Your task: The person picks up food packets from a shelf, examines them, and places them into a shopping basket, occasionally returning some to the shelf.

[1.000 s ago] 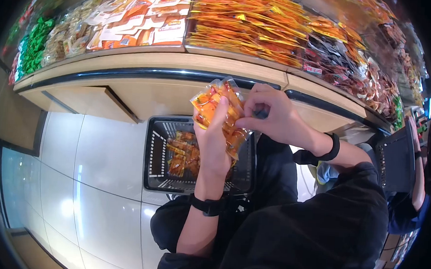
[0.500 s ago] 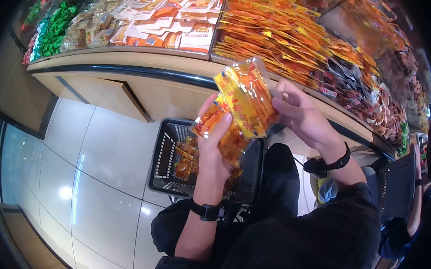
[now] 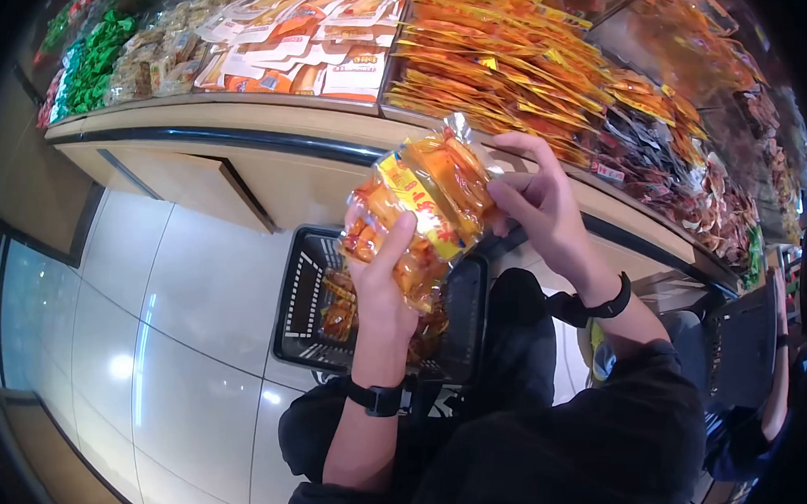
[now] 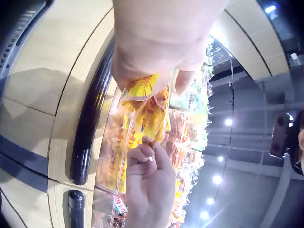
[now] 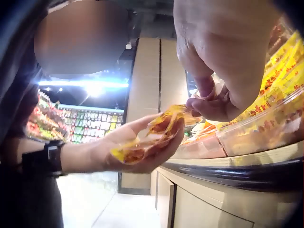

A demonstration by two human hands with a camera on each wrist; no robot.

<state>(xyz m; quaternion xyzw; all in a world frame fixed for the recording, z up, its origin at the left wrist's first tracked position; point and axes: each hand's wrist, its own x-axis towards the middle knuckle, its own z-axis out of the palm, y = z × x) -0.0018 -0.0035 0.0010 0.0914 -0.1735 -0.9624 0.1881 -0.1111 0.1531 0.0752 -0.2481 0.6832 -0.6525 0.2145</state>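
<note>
The left hand [image 3: 385,283] grips glossy packets [image 3: 434,199], likely light, pliable and slippery; the right hand [image 3: 551,214] pinches an edge, probably the surest hold.

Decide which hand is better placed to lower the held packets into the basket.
Probably the left hand: it grips the packets over the basket. The right hand only pinches an edge, farther to the side.

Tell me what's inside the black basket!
Shiny orange packets lie in the basket. The left hand and its held packets cover part, so I can't see what's there.
</note>
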